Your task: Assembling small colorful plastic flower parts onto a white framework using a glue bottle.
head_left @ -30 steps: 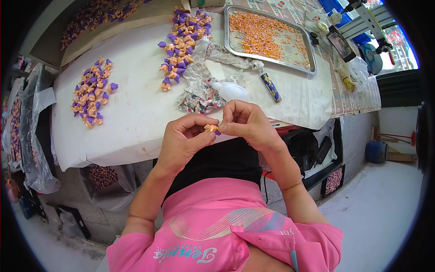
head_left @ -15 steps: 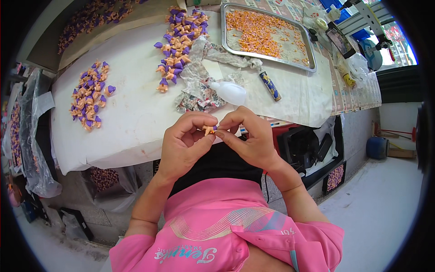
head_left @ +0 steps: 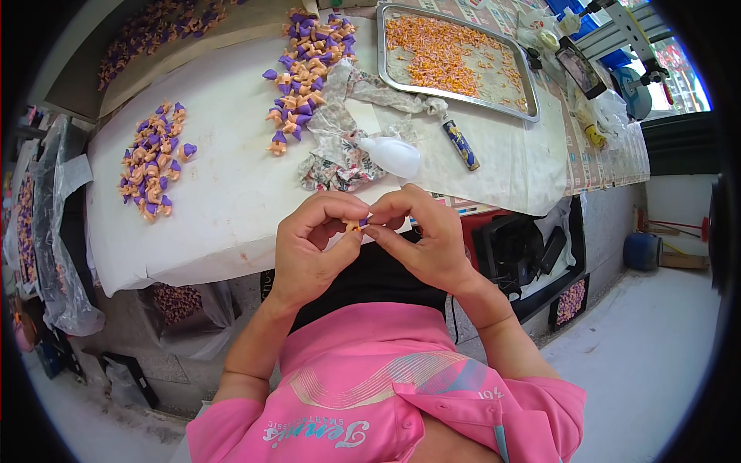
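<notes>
Both hands meet in front of my body, at the table's near edge. My left hand [head_left: 320, 235] pinches a small peach and purple plastic figure part [head_left: 353, 225] between thumb and fingertips. From the other side, my right hand [head_left: 421, 231] presses thumb and forefinger together at the purple end of the part; whether a smaller piece is in that pinch is too small to tell. Similar figure parts lie in a long pile [head_left: 312, 73] beyond my hands and in a smaller pile [head_left: 154, 158] on the left.
A metal tray [head_left: 532, 116] of tiny orange and pink pieces stands at the far right. Before it lie a crumpled floral cloth [head_left: 328, 170], a white squeeze bottle [head_left: 397, 158] and a blue patterned tube [head_left: 461, 145]. A phone on a stand [head_left: 580, 68] is further right.
The figure part has tilted slightly between my fingertips, and its purple end looks more covered. My hands have shifted only a little; the piles and tray are unchanged.
</notes>
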Motion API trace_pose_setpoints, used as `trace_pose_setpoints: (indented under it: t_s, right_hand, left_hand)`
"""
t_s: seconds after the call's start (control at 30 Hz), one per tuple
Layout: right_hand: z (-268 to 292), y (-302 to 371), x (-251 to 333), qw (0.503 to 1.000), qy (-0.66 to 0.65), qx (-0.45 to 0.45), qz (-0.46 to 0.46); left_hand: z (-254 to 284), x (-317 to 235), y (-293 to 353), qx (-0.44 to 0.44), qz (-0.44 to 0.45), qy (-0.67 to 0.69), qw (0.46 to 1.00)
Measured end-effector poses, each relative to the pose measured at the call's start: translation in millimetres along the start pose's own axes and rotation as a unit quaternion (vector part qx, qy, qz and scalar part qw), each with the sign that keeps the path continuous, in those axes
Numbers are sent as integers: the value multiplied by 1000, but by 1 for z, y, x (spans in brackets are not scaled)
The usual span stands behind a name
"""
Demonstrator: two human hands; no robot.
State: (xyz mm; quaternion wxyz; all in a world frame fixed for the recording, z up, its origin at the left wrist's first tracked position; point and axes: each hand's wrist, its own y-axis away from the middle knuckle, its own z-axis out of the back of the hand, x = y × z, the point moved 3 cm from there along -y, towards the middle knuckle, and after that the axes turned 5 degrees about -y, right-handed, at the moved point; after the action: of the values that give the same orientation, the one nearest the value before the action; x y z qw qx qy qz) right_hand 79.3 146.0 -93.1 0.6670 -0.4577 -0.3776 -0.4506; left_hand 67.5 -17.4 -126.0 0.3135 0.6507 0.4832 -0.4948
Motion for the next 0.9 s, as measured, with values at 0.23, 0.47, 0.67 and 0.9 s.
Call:
trace_pose_setpoints:
  t_s: [0.23, 0.47, 0.67, 0.9]
  right_hand:
    - [-3, -3, -4, 998, -46, 22, -42]
    - [2, -3, -5, 988, -129, 15, -77]
    - [29, -13, -7, 992, 61, -108, -14]
    - [42, -38, -19, 964, 237, -117, 43]
  left_hand:
    - [3, 2, 1, -13, -10, -12, 1000]
    - [14, -7, 0, -29, 78, 63, 995]
    - [90, -27, -6, -208, -88, -333, 915]
    - [120, -60, -13, -282, -186, -678, 653]
